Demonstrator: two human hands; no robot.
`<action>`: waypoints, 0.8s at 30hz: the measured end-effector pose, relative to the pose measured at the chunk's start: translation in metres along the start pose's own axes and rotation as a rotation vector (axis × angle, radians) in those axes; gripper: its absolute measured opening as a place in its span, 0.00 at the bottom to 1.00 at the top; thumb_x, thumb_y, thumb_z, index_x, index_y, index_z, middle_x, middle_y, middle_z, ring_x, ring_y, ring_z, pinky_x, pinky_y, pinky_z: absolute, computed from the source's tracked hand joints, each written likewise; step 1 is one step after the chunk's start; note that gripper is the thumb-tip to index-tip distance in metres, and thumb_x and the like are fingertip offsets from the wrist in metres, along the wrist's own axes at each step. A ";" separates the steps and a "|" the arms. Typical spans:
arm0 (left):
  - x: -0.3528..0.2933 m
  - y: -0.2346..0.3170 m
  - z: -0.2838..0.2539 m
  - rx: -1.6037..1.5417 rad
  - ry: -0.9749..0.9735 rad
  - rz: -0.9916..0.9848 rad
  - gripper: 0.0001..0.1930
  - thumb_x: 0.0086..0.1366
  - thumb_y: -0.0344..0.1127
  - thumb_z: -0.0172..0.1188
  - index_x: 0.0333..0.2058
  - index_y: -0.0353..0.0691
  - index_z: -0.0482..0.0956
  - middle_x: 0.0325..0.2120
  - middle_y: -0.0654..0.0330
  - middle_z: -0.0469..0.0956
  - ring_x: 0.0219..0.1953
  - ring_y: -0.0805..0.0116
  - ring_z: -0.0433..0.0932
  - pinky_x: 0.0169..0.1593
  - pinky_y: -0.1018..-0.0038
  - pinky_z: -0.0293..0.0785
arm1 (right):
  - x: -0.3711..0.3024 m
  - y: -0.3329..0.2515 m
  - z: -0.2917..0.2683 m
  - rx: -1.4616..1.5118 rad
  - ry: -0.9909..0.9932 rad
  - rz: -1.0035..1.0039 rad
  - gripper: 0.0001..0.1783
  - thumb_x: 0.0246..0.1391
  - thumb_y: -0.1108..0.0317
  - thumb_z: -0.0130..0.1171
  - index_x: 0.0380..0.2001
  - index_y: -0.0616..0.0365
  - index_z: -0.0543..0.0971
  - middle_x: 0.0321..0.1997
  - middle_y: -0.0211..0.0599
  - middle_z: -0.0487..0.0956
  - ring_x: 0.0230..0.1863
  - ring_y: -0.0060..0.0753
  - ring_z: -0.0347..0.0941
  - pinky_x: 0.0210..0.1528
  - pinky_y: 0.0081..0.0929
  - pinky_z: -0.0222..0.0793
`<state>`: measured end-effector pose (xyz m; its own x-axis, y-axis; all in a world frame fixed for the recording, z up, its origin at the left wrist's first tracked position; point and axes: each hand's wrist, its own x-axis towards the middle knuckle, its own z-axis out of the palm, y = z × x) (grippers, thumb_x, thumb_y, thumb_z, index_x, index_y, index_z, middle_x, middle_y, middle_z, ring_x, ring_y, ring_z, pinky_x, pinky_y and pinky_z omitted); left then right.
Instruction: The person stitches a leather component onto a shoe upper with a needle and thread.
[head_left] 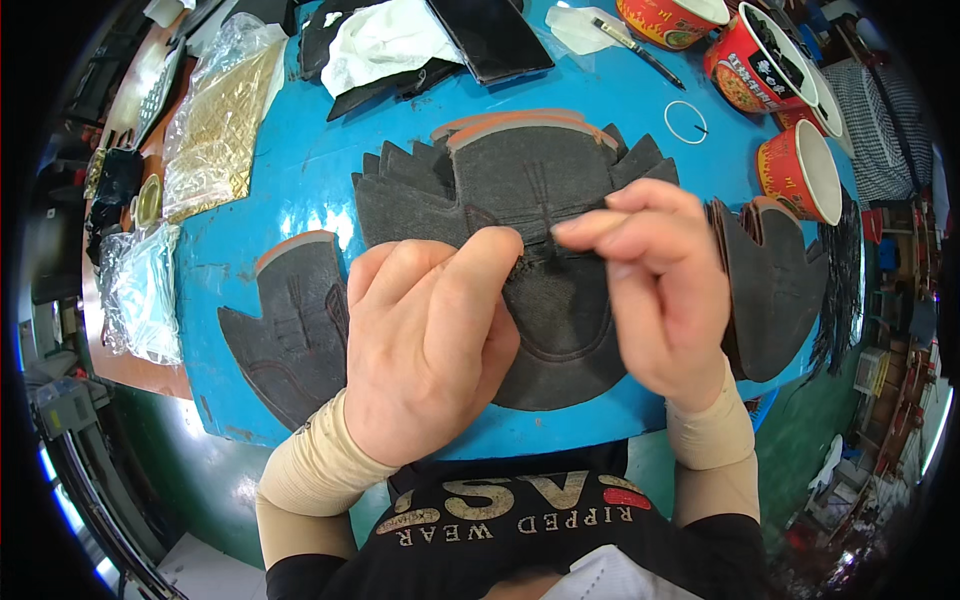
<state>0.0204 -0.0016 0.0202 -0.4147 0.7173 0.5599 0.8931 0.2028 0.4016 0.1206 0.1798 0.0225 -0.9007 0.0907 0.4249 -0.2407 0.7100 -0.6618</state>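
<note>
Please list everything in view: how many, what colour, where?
Stitched shoe-upper pieces: three groups, dark grey, centre, left and right
Table: one, blue, beneath them
Paper tubs: at least three, red, upper right
Pen: one, black, top right
Thin loop: one, white, upper right
Crumpled cloth: one, white, top centre
Sheets: several, black, around the cloth
Plastic bags: at least two, gold-filled and clear, left
Strand bundle: one, black, right table edge
Checked cloth: one, grey-white, far right
Floor: one, green, below table
Face mask: one, white, bottom
Shirt: one, black, bottom
Sleeves: two, beige, both forearms
Left hand: one, bare, at centre pieces
Right hand: one, bare, at centre pieces
</note>
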 end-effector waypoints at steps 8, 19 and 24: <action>-0.002 -0.002 -0.005 -0.176 -0.044 -0.144 0.22 0.58 0.17 0.53 0.52 0.32 0.64 0.39 0.54 0.80 0.38 0.71 0.78 0.46 0.76 0.70 | 0.005 -0.002 0.006 -0.200 -0.002 -0.111 0.16 0.48 0.87 0.45 0.39 0.60 0.72 0.42 0.38 0.82 0.51 0.42 0.69 0.57 0.38 0.62; 0.003 0.013 -0.014 -1.361 0.025 -0.529 0.16 0.72 0.31 0.47 0.55 0.36 0.62 0.45 0.47 0.78 0.30 0.77 0.71 0.36 0.81 0.69 | 0.001 -0.021 0.014 0.403 0.260 -0.171 0.23 0.45 0.85 0.65 0.42 0.61 0.66 0.40 0.41 0.76 0.42 0.30 0.74 0.47 0.26 0.71; 0.002 0.019 -0.011 -1.310 -0.005 -0.477 0.15 0.73 0.31 0.43 0.56 0.36 0.59 0.46 0.46 0.77 0.29 0.78 0.70 0.37 0.80 0.70 | -0.002 -0.025 0.022 0.309 0.294 -0.188 0.22 0.42 0.80 0.69 0.39 0.58 0.71 0.35 0.36 0.79 0.40 0.32 0.74 0.44 0.27 0.69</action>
<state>0.0350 -0.0040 0.0370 -0.6258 0.7596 0.1772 -0.1453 -0.3367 0.9303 0.1202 0.1466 0.0252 -0.7007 0.2062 0.6830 -0.5268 0.4962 -0.6901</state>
